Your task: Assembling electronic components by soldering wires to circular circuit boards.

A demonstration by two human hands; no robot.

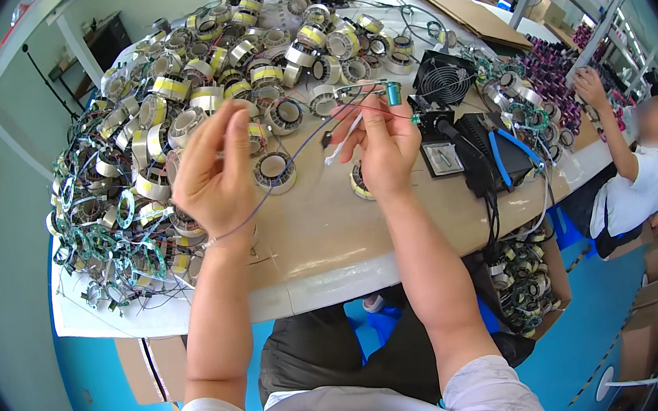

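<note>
Cluttered workbench [325, 246], wound coils [169, 86] heaped across it; right hand [387, 146] pinches a small circuit board [368, 89] above the bench, left hand [216, 174] closed on its thin wires [291, 157]; light, limp, probably fragile; best held by the board's edges.

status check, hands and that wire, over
Left hand pinching thin wire, raised above table. Right hand gripping small circuit board. Wound coils piled behind; nothing blocking.
</note>
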